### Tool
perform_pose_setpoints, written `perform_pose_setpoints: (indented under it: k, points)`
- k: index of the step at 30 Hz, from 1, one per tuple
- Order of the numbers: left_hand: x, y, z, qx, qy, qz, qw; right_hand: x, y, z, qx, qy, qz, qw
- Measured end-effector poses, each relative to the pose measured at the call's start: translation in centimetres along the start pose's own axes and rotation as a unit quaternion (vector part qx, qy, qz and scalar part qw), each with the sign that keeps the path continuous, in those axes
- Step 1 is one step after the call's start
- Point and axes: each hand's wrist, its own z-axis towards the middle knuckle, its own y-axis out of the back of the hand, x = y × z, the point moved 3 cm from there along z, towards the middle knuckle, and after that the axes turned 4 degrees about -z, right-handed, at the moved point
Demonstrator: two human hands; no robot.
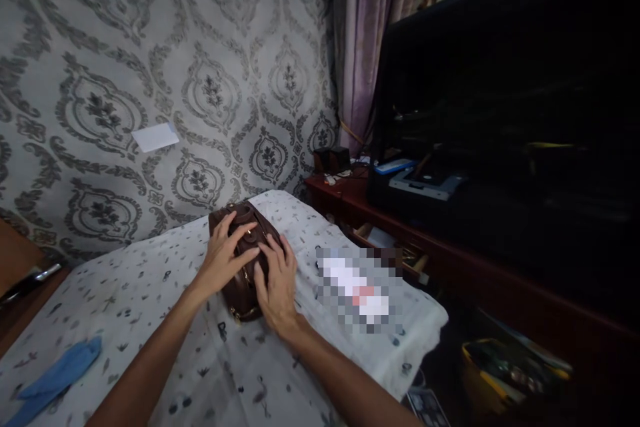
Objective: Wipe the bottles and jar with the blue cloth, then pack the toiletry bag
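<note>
A brown leather handbag (245,297) with gold-coloured metal fittings lies on the white patterned bed sheet (165,347). Across its upper left part rests my left hand (225,253), fingers spread over the leather near the handle. My right hand (277,277) lies against the bag's right side, its fingers apart and bent a little. Both hands touch the bag without wrapping round it. Part of the bag's top is hidden under the fingers.
A blue cloth (63,373) lies at the lower left of the sheet. To the right of the bag is a blurred-out item (357,290). A dark red cabinet (450,253) with an open drawer (390,247) and a large black screen (510,113) stand along the right.
</note>
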Motion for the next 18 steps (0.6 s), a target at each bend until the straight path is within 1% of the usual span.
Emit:
perform_pose_setpoints:
  k: [2, 4, 6, 7, 9, 11, 13, 16, 18]
  points:
    - [-0.3, 0.5, 0.4, -0.012, -0.022, 0.001, 1.000, 0.1, 0.0, 0.1, 0.010, 0.001, -0.019, 1.000]
    - [-0.6, 1.2, 1.2, -0.022, -0.030, -0.030, 0.999, 0.1, -0.1, 0.1, 0.030, 0.003, -0.037, 0.999]
    - [-0.8, 1.7, 2.4, -0.029, 0.006, -0.052, 0.998, 0.1, -0.2, 0.1, 0.045, 0.001, -0.052, 0.998]
    - [-1.0, 1.9, 3.0, -0.029, 0.027, -0.031, 0.999, 0.1, -0.2, 0.1, 0.049, 0.000, -0.057, 0.997]
    - [-1.6, 1.8, 4.4, -0.017, 0.062, 0.061, 0.996, 0.1, -0.3, 0.0, 0.053, -0.002, -0.064, 0.997]
    - [-2.4, 1.4, 5.7, 0.012, 0.089, 0.160, 0.983, 0.1, -0.4, 0.0, 0.059, -0.003, -0.068, 0.996]
    - [-3.0, 0.8, 6.9, 0.033, 0.111, 0.233, 0.966, 0.0, -0.6, -0.1, 0.061, -0.003, -0.070, 0.996]
    - [-3.4, -0.1, 8.5, 0.057, 0.141, 0.281, 0.947, -0.2, -0.7, -0.2, 0.055, -0.004, -0.064, 0.996]
    - [-3.1, -0.4, 9.4, 0.058, 0.167, 0.289, 0.941, -0.4, -0.7, -0.2, 0.050, 0.000, -0.054, 0.997]
